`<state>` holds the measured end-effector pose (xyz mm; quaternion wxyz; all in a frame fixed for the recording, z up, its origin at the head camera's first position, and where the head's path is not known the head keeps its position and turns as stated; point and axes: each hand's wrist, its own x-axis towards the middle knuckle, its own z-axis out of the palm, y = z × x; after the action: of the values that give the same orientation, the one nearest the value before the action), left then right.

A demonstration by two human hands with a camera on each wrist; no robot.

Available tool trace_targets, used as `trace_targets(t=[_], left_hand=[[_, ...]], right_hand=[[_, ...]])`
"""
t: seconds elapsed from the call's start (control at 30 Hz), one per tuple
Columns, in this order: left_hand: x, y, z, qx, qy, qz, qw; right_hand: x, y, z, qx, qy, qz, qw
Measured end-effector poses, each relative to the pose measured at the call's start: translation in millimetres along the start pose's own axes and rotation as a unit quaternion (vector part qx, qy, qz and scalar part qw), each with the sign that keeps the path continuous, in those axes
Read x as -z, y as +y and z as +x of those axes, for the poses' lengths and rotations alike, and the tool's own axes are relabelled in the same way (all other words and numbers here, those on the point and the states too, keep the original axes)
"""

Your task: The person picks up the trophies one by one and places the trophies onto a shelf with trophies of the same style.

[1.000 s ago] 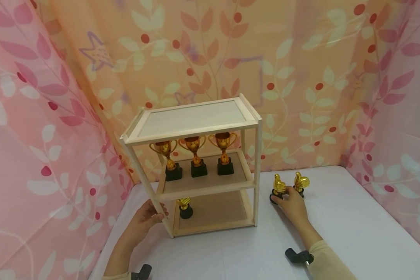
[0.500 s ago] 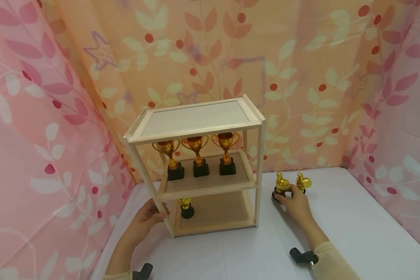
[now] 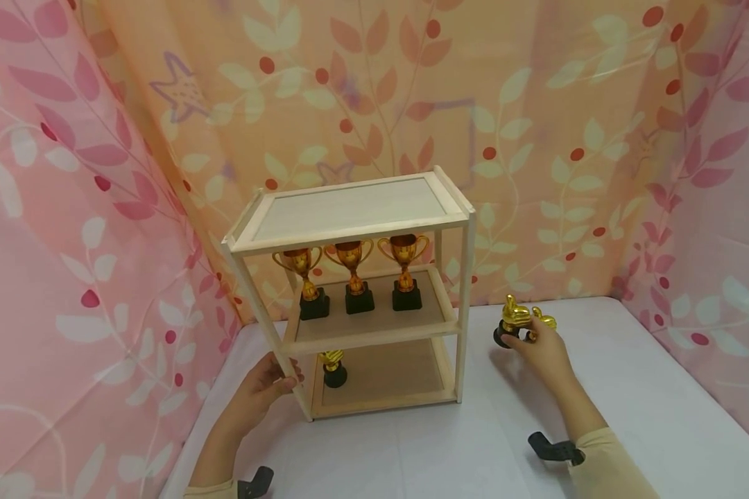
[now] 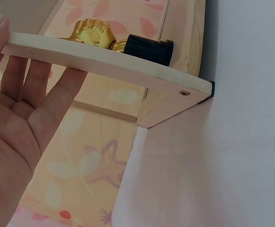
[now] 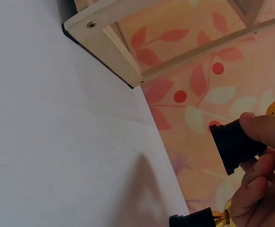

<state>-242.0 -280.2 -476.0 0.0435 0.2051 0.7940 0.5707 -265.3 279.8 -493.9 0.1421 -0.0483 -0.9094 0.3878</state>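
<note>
My right hand [image 3: 544, 355] pinches a gold thumbs-up trophy [image 3: 514, 315] by its black base [image 5: 236, 144], thumb on one side and fingers on the other. The trophy is tilted and off the table, a shadow below it. Just behind, a second thumbs-up trophy [image 3: 546, 317] stands partly hidden by the hand. My left hand [image 3: 261, 386] holds the front left post [image 4: 104, 57] of a pale wooden three-tier shelf [image 3: 374, 339]. Inside on the bottom tier, near that post, is a third thumbs-up trophy [image 3: 333, 371], its top hidden by the middle tier's edge.
Three gold cup trophies, the left [image 3: 312, 284], middle [image 3: 356, 281] and right [image 3: 406, 277], stand in a row on the middle tier. The shelf sits on a white-covered table [image 3: 399, 450]. Patterned curtains [image 3: 537, 173] hang at the back and both sides.
My right hand has lifted the thumbs-up trophy off the table and tipped it, shifting slightly right. My left hand stays on the post. The head view has shifted a little.
</note>
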Motion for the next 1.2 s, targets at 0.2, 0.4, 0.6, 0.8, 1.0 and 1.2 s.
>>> trace_targets(t=[0.2, 0.4, 0.6, 0.8, 1.0, 1.2], left_hand=[[-0.3, -2.3, 1.6, -0.017, -0.008, 0.003, 0.9998], [2.9, -4.6, 0.4, -0.038, -0.019, -0.015, 0.9990], [2.1, -2.9, 0.5, -0.033, -0.011, 0.001, 0.9994], [-0.1, -1.7, 0.9, -0.020, -0.011, -0.005, 0.9997], [-0.2, -1.4, 0.4, -0.020, -0.010, -0.004, 0.9997], [1.8, -3.6, 0.6, -0.038, -0.014, -0.018, 0.9990]], right_hand=[[24, -20, -9, 0.010, -0.032, 0.016, 0.999], [37, -42, -21, 0.033, -0.049, 0.025, 0.998], [37, -49, -41, 0.062, -0.037, 0.019, 0.997], [36, -51, -64, 0.083, -0.036, 0.010, 0.996], [41, -61, -86, 0.049, -0.057, 0.011, 0.997], [33, -75, -103, 0.033, -0.089, 0.046, 0.994]])
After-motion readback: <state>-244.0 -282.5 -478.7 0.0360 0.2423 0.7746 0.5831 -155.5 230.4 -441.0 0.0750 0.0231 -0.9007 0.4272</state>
